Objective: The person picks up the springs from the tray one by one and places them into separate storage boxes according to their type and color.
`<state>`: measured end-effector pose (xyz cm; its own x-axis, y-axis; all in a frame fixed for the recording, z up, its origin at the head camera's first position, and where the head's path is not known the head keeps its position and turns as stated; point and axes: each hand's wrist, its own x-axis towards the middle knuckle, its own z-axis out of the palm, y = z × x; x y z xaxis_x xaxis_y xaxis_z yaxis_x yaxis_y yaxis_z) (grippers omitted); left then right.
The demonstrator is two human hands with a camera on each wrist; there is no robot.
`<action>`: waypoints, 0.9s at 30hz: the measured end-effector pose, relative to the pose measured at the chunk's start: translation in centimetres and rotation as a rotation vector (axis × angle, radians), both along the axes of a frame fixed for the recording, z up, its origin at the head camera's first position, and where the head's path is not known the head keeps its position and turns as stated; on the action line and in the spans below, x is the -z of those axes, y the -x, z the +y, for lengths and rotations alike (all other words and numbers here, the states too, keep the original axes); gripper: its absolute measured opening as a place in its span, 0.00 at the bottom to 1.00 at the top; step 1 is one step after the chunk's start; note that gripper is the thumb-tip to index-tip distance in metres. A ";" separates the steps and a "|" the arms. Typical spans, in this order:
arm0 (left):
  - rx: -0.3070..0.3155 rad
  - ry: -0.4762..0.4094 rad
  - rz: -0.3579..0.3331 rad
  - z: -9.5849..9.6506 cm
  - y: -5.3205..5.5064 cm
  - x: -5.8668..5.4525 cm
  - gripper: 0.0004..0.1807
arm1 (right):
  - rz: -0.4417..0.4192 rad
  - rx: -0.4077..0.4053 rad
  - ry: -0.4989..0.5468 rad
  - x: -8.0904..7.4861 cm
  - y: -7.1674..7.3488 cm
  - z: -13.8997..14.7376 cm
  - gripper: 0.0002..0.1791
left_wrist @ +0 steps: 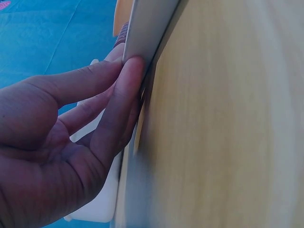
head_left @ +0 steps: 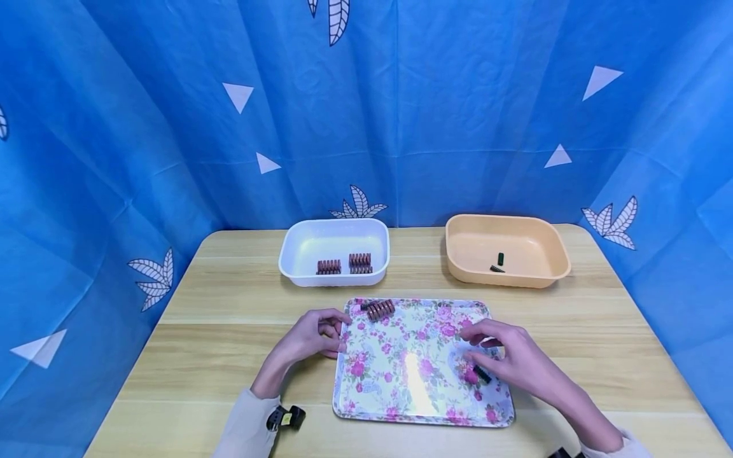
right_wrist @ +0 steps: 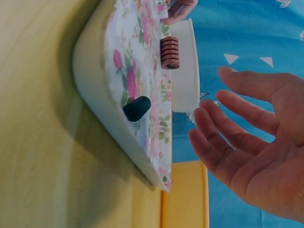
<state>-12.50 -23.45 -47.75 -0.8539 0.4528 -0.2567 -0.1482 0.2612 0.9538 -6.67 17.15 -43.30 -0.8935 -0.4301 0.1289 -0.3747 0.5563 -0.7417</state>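
Observation:
My left hand (head_left: pixel 312 334) pinches the left rim of a flowered tray (head_left: pixel 395 388), thumb on one side and fingers on the other, as the left wrist view shows. Above the tray's right part hovers my right hand (head_left: pixel 509 356), its fingers loosely bent and holding nothing. A dark green spring (head_left: pixel 482 374) lies on the tray just below that hand, apart from it in the right wrist view. Near the tray's far left corner is a brown coil spring (head_left: pixel 380 310), with a small dark spring (head_left: pixel 364 306) beside it, partly hidden.
Behind the tray stands a white bin (head_left: pixel 298 270) holding several brown springs (head_left: pixel 361 263). To its right, an orange bin (head_left: pixel 458 270) holds two dark green springs (head_left: pixel 501 259). A blue curtain (head_left: pixel 458 95) hangs around the wooden table (head_left: pixel 229 343).

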 end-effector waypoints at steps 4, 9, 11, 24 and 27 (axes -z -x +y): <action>-0.004 0.005 -0.003 0.0 0.0 0.1 0.25 | 0.015 0.006 -0.032 0.3 -0.2 0.3 0.12; -0.012 0.017 0.003 0.0 0.0 0.1 0.25 | -0.007 0.017 -0.043 0.6 -0.3 0.7 0.13; -0.008 0.017 0.006 0.1 0.0 0.1 0.25 | -0.017 0.017 -0.051 0.7 -0.3 0.8 0.13; -0.011 0.018 -0.006 0.1 0.0 0.1 0.26 | -0.010 -0.019 -0.108 1.4 -0.6 1.9 0.12; -0.012 0.016 -0.012 0.1 0.0 0.0 0.26 | -0.015 -0.017 -0.109 1.5 -0.7 2.0 0.13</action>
<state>-12.47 -23.39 -47.77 -0.8561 0.4380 -0.2743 -0.1631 0.2746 0.9476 -6.01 19.18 -44.81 -0.8877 -0.4555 0.0669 -0.3735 0.6276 -0.6830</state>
